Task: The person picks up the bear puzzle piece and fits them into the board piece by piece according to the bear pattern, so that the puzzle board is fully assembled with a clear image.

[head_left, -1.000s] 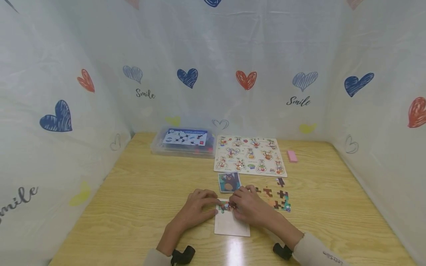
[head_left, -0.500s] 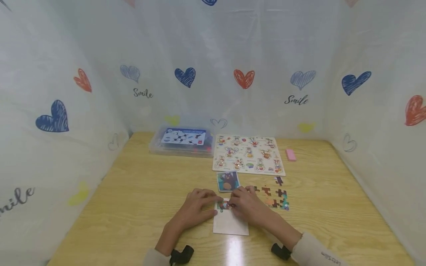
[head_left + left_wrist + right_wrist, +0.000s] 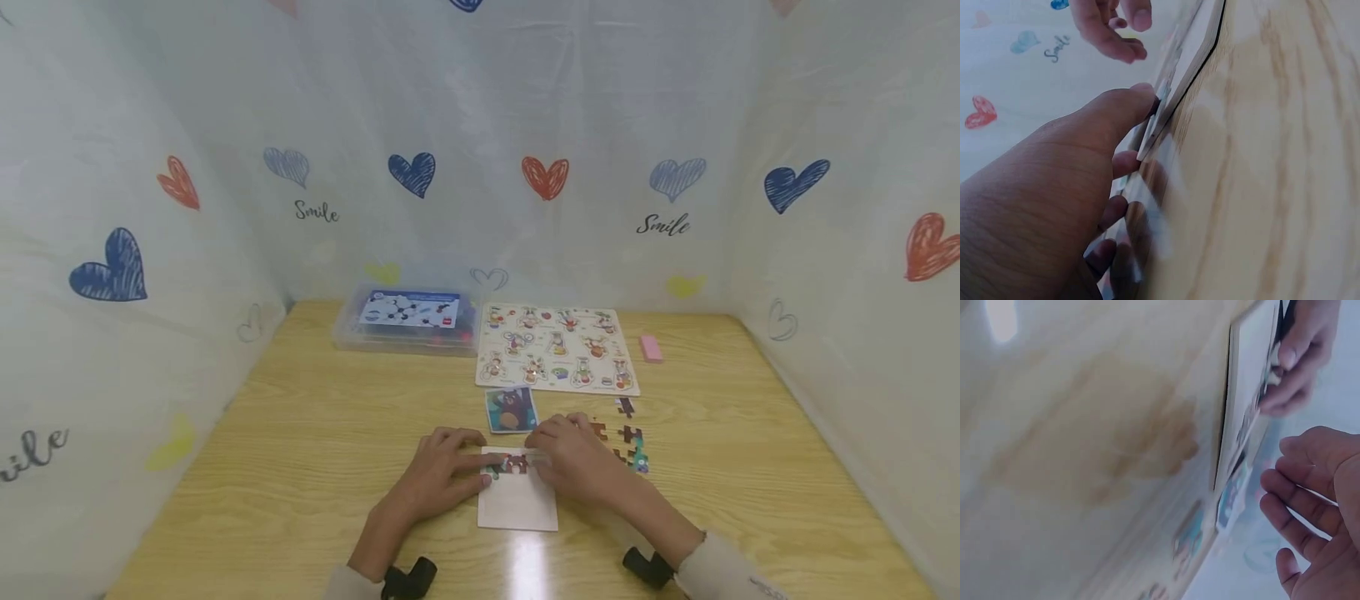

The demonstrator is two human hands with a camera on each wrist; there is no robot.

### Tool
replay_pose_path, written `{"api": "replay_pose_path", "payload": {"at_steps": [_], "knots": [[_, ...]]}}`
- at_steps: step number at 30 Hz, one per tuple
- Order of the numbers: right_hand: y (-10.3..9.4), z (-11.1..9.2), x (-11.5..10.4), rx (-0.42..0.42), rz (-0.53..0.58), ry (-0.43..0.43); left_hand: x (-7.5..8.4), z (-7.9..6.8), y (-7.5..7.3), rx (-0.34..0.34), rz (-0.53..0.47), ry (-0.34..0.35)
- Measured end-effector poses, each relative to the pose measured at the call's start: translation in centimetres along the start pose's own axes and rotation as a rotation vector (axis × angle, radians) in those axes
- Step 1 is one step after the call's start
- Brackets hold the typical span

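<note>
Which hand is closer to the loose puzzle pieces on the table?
The right. The right hand is just left of the loose puzzle pieces; the left hand is farther away, at the left edge of the pale board.

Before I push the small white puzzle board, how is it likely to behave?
The white puzzle board is probably stiff: its edges look straight. Being thin and low on the glossy table, it should slide rather than tip. The pieces on it might shift if tilted.
</note>
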State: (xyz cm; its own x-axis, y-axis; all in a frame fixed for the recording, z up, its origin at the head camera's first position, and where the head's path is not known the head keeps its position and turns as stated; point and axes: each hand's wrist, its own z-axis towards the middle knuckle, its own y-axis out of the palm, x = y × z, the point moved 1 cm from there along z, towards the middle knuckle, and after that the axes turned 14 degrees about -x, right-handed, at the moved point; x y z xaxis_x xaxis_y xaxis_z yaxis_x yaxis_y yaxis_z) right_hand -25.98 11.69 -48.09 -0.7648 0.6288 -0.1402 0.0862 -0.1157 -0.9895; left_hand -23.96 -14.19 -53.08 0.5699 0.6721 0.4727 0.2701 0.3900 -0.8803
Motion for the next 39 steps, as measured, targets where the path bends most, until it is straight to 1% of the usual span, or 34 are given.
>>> {"api": "replay_pose_path", "payload": {"at_steps": [2, 6, 9, 11, 14, 16, 22, 28, 35, 39], "knots": [[-0.5, -0.4, 0.9, 0.017, 0.019, 0.012, 0.1, 0.0, -0.1, -0.005, -0.009, -0.008], [-1.4, -0.9, 2.7, 0.064, 0.01, 0.03, 0.1, 0.0, -0.1, -0.019, -0.022, -0.016], [-1.9, -1.2, 3.9, 0.08, 0.025, 0.057, 0.2, 0.0, -0.2, -0.021, -0.026, -0.021], [-2.2, -1.6, 4.6, 0.099, 0.049, 0.057, 0.2, 0.0, -0.2, -0.021, -0.026, -0.022], [-2.4, -2.2, 5.6, 0.137, 0.037, 0.031, 0.2, 0.0, -0.1, -0.018, -0.019, -0.018], [-2.4, -2.4, 6.1, 0.151, 0.024, 0.031, 0.1, 0.1, -0.1, -0.014, -0.013, -0.012], [-2.5, -2.9, 7.5, 0.124, 0.031, 0.096, 0.0, 0.1, 0.1, -0.004, -0.011, -0.001], [-2.5, -3.3, 8.5, 0.096, 0.054, 0.12, -0.2, -0.2, 0.3, -0.008, -0.011, -0.022], [-2.4, -3.7, 9.6, 0.098, 0.043, 0.142, -0.1, -0.2, 0.3, 0.013, -0.004, -0.003], [-2.5, -4.0, 10.1, 0.076, 0.056, 0.169, -0.1, -0.1, 0.3, 0.015, -0.006, -0.001]]}}
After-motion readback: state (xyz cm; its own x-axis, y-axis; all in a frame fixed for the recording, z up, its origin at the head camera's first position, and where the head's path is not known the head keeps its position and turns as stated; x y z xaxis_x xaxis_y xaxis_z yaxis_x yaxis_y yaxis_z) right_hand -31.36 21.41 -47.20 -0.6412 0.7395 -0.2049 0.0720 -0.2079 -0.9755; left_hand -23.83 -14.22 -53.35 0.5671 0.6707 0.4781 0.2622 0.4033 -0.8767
